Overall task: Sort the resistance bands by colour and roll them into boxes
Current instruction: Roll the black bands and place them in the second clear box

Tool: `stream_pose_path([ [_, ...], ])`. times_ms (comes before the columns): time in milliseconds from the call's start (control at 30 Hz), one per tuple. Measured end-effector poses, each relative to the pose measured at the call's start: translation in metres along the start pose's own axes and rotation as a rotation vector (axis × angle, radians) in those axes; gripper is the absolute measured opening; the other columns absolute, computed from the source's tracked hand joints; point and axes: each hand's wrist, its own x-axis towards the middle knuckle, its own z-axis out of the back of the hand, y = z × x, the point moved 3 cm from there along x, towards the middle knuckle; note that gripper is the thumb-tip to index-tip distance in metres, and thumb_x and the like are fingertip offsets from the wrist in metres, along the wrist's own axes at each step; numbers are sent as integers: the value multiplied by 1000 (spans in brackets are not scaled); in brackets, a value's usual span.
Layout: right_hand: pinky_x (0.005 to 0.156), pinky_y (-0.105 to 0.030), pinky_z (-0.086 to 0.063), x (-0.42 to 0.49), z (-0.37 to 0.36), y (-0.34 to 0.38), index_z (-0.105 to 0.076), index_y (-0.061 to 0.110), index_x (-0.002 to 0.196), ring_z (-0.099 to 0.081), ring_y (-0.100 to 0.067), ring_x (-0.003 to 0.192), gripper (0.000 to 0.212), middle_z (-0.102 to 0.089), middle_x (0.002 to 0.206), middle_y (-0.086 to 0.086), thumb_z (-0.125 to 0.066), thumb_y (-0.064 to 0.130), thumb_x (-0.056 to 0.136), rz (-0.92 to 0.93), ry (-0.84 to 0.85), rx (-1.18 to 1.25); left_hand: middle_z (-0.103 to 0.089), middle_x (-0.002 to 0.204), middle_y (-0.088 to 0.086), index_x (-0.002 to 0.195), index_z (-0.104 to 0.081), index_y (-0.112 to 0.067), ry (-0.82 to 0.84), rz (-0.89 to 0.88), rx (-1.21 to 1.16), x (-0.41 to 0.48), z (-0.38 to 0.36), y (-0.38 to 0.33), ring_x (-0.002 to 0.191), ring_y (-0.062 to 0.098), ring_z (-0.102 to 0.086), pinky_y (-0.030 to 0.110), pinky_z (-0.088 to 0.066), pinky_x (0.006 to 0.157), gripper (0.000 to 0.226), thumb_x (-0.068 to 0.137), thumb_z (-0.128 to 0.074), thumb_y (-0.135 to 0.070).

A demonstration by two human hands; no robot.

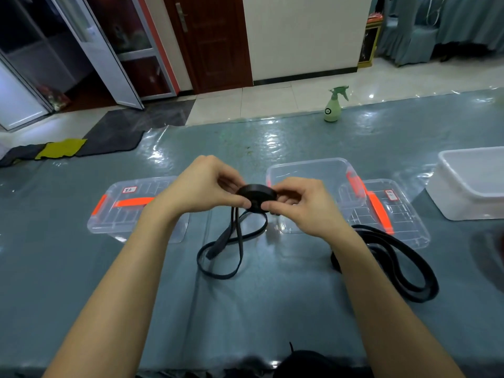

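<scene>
A black resistance band (pixel 255 196) is partly wound into a tight roll held above the table. My left hand (pixel 203 186) pinches the roll from the left and my right hand (pixel 298 204) pinches it from the right. The band's loose tail (pixel 226 249) hangs down and loops on the table. A second black band (pixel 395 263) lies in loose loops to the right. An open clear box (pixel 308 166) stands just behind my hands. A clear lid with an orange handle (pixel 395 211) lies to its right.
A closed clear box with orange handle and label (pixel 131 205) sits at the left. A white tub (pixel 469 184) stands at the far right. A green spray bottle (pixel 334 105) stands at the table's far edge. The table has a glossy grey-blue cover (pixel 109 282).
</scene>
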Motion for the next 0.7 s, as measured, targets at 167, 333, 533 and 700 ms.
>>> stream_pose_path([
  [167,79,-32,-65,7,10,5,-83,6,107,-81,-30,78,21,-83,93,-15,-88,5,86,3,-78,398,-86,98,-1,102,-88,-30,-215,-36,-464,-8,-7,4,97,19,-84,30,-65,92,33,72,-99,-33],
  [333,86,-32,-62,8,-6,-1,-85,12,111,-79,-29,81,28,-82,100,-19,-89,22,85,-51,-110,631,-86,104,3,104,-88,-29,-360,-65,-694,-4,-22,-5,101,22,-83,25,-64,89,35,70,-99,-30],
  [533,81,-32,-63,3,-17,-15,-82,16,114,-82,-30,86,32,-83,101,-15,-92,20,84,-146,32,525,-85,91,-4,94,-88,-35,-259,-13,-449,-3,-16,2,88,16,-84,28,-67,85,25,74,-100,-24],
  [700,73,-32,-60,7,-11,-9,-76,45,117,-72,-12,73,47,-76,103,22,-96,48,75,-95,36,-220,-78,70,-14,91,-87,-35,-61,-1,243,6,-9,-7,70,4,-73,38,-63,72,16,77,-96,-33],
])
